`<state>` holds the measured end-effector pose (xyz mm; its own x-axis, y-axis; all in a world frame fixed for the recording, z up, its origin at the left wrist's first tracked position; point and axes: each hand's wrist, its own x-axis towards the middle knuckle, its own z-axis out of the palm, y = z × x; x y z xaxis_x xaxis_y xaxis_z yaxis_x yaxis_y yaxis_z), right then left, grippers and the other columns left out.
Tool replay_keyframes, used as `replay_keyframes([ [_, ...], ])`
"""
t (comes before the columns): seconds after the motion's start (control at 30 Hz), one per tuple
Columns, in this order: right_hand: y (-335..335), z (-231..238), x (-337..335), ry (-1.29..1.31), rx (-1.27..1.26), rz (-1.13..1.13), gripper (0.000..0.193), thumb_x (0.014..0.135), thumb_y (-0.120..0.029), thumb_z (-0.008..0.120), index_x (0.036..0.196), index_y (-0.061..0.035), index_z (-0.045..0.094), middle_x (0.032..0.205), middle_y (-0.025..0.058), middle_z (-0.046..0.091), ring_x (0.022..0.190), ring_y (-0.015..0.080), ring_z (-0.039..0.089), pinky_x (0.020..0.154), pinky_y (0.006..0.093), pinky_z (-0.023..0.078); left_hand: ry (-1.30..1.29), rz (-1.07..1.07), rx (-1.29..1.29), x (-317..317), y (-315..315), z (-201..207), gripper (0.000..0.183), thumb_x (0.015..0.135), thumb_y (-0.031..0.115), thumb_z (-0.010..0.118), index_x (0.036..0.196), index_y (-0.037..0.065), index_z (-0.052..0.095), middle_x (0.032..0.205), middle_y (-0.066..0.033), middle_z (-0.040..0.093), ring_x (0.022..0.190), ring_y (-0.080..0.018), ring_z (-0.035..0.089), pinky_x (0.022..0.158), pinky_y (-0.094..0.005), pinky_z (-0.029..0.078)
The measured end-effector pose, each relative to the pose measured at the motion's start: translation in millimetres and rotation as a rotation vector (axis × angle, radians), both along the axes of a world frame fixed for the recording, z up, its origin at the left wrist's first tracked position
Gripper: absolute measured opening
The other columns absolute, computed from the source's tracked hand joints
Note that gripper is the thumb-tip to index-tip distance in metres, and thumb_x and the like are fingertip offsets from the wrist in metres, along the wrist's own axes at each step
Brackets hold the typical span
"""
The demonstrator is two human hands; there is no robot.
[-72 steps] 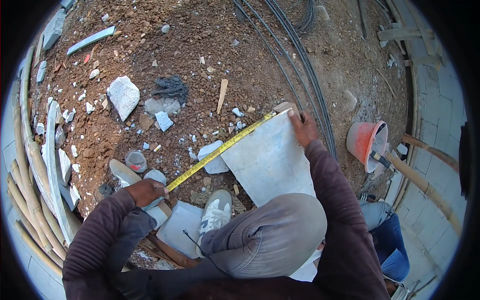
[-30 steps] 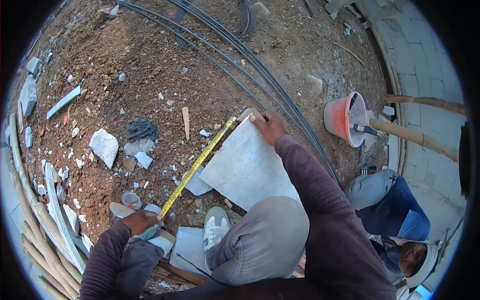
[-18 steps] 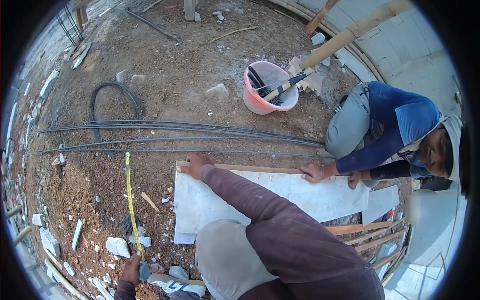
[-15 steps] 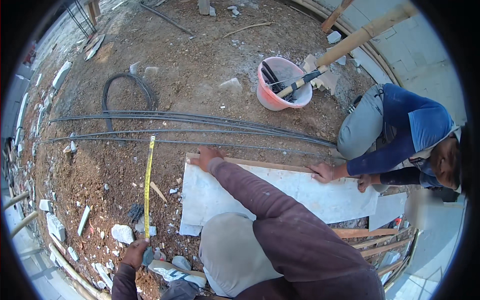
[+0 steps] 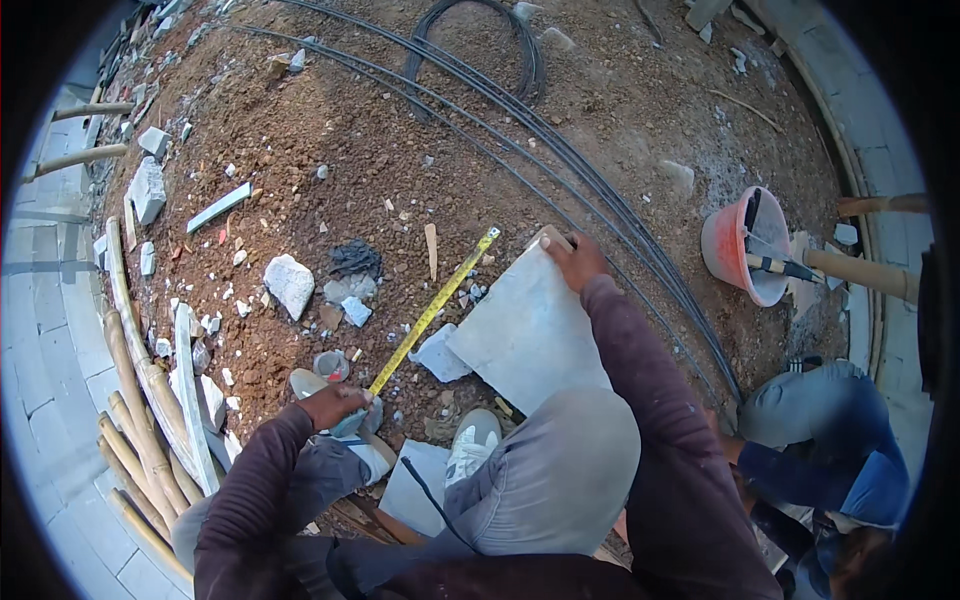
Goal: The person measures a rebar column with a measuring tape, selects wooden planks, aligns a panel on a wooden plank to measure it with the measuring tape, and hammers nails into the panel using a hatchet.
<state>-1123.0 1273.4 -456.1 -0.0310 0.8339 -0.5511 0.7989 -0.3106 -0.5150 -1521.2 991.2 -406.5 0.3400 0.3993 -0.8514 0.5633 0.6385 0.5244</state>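
My left hand (image 5: 335, 405) is closed around a tape measure at the lower left. The tape's yellow blade (image 5: 430, 312) stretches up and to the right over the ground, its free end near the corner of a white board (image 5: 535, 325). That corner, edged with a thin wooden strip, is in the grip of my right hand (image 5: 580, 265). The fingers lie over the edge; my right forearm and knee hide much of the board. Most of the tape's case is covered by my left hand.
Long steel rods (image 5: 600, 195) and a wire coil (image 5: 538, 75) lie beyond the board. A pink bucket (image 5: 728, 245) with tools stands at right, above a crouching co-worker (image 5: 830, 440). White rubble (image 5: 289, 286) and bamboo poles (image 5: 150, 400) lie at left.
The view has swung left, so the bucket, rods and co-worker appear farther right. The tape blade now slants toward the board's corner. Both hands keep their holds.
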Motion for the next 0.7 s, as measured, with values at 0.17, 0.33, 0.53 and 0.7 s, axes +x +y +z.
replay_keyframes([
  [0.17, -1.8, 8.5, -1.6, 0.030, 0.001, 0.036, 0.061, 0.078, -0.053, 0.067, 0.107, -0.0001, 0.062, 0.104, 0.0212, 0.064, 0.095, 0.0331, 0.062, 0.086, 0.0398, 0.046, -0.057, 0.089, -0.073, -1.0, -1.4, 2.6, 0.041, 0.096, 0.039, 0.047, 0.098, 0.002, 0.066, 0.092, -0.0062, 0.066, 0.091, -0.0162, 0.058, 0.088, -0.0300, 0.043],
  [0.33, -1.4, 4.1, 1.5, 0.040, 0.049, 0.024, 0.058, 0.078, -0.052, 0.067, 0.103, -0.0001, 0.063, 0.098, 0.0195, 0.066, 0.090, 0.0309, 0.064, 0.083, 0.0392, 0.047, -0.144, 0.069, -0.134, 7.1, 4.6, -2.0, 0.040, 0.096, 0.037, 0.047, 0.096, 0.001, 0.066, 0.088, -0.0062, 0.066, 0.087, -0.0148, 0.059, 0.086, -0.0295, 0.044],
  [0.53, -2.0, 2.8, 2.0, 0.059, 0.077, 0.032, 0.051, 0.081, -0.048, 0.067, 0.098, 0.0000, 0.063, 0.090, 0.0123, 0.065, 0.081, 0.0196, 0.060, 0.076, 0.0342, 0.047, -0.143, 0.204, -0.242, 27.9, 10.5, -18.9, 0.041, 0.095, 0.037, 0.051, 0.097, -0.001, 0.067, 0.088, -0.0070, 0.068, 0.083, -0.0141, 0.061, 0.083, -0.0287, 0.045],
  [0.7, -2.1, 0.6, 2.4, 0.076, 0.061, 0.041, 0.059, 0.079, -0.051, 0.067, 0.101, 0.0028, 0.063, 0.096, 0.0196, 0.066, 0.088, 0.0285, 0.064, 0.082, 0.0379, 0.048, -0.141, 0.125, -0.146, 42.4, 38.3, -18.2, 0.042, 0.093, 0.039, 0.051, 0.098, 0.002, 0.068, 0.090, -0.0090, 0.069, 0.083, -0.0163, 0.062, 0.082, -0.0292, 0.046],
])
